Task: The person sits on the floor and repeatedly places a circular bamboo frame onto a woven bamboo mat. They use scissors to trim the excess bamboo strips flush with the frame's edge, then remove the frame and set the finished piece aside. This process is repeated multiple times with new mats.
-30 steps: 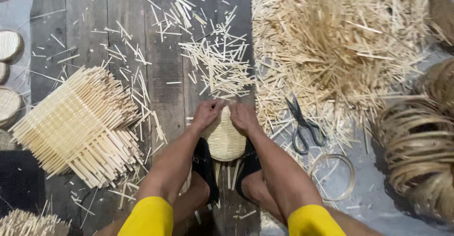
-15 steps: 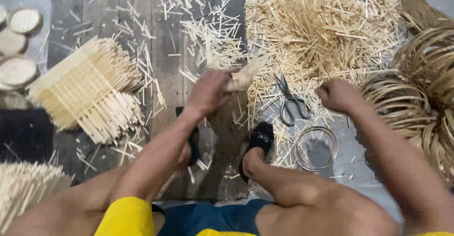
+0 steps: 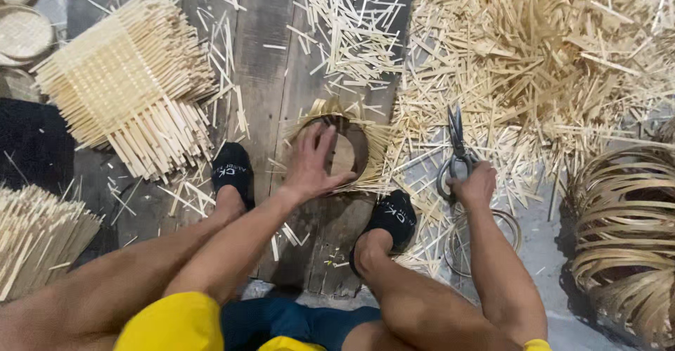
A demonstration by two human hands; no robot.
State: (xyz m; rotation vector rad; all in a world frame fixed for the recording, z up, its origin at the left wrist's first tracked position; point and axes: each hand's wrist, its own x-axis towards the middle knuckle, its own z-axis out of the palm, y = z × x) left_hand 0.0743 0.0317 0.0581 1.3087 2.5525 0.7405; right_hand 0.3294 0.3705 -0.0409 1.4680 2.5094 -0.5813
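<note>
So the little woven bamboo piece (image 3: 346, 150) that was being held up with both hands a second ago is now down on the wooden floor (image 3: 271, 62), sitting between the two feet in black socks with its loose strip ends fanning out around a dark ring. The left hand (image 3: 314, 162) is flat on it with fingers spread, pinning it rather than gripping it. The right hand (image 3: 476, 184) has let go of the piece completely and swung out to the side, where its grip is now curled around the handles of the scissors (image 3: 455, 150), blades pointing away from the body. Looks to me like the weaving bit is paused and trimming those sticking-out ends is what's in hand now. Around it: a big heap of bamboo offcuts (image 3: 534, 55) behind the scissors, a woven mat panel (image 3: 123, 87) off to the left, and coiled bamboo hoops (image 3: 622, 231) at the right.
</note>
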